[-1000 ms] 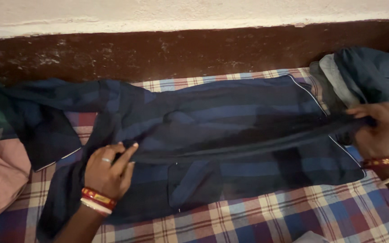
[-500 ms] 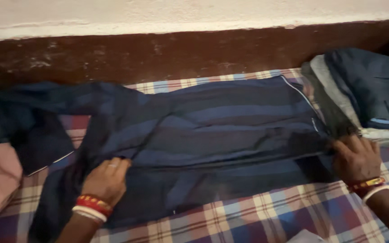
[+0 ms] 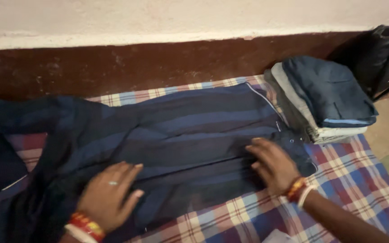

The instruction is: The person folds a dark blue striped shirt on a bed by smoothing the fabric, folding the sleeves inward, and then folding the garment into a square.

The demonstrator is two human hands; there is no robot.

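Head view: my left hand (image 3: 106, 195) and right hand (image 3: 273, 164) press flat, fingers open, on the half-folded navy striped shirt (image 3: 181, 130); sleeves remain unfolded.

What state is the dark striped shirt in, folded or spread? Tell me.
Partly folded: the shirt lies flat on the checked cloth, doubled lengthwise, both hands pressing it.

A single head-worn camera looks steeply down and forward from close range. It faces a checked blanket (image 3: 338, 180) spread before a dark brown wall band (image 3: 158, 63), with both of the person's forearms entering from the bottom edge of the view.
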